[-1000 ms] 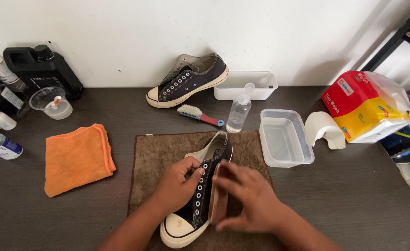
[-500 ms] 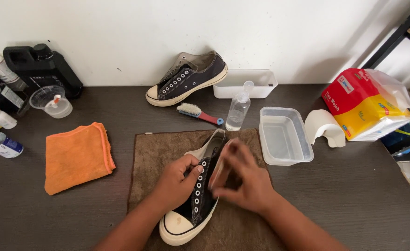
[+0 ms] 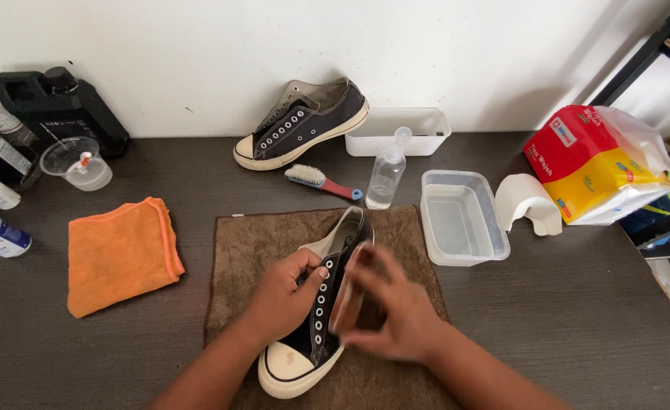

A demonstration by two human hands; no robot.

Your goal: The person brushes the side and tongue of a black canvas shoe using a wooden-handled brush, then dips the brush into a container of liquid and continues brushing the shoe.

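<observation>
A dark low-top sneaker [image 3: 316,338] with a cream toe cap and no laces lies on a brown towel [image 3: 244,250]. My left hand [image 3: 285,292] grips its left side near the eyelets. My right hand [image 3: 392,307], blurred by motion, presses against the shoe's right side; I cannot tell whether it holds anything. A second, matching sneaker [image 3: 301,121] leans against the wall at the back.
A folded orange cloth [image 3: 122,254] lies left of the towel. A brush [image 3: 321,181], clear bottle [image 3: 386,171], white tray [image 3: 399,130] and water tub [image 3: 462,219] sit behind. Bottles and a black jug [image 3: 58,106] stand far left, tissue pack [image 3: 597,163] right.
My right hand has slid up along the shoe's right side and back toward its middle. My left hand has kept its grip and the shoe has shifted slightly.
</observation>
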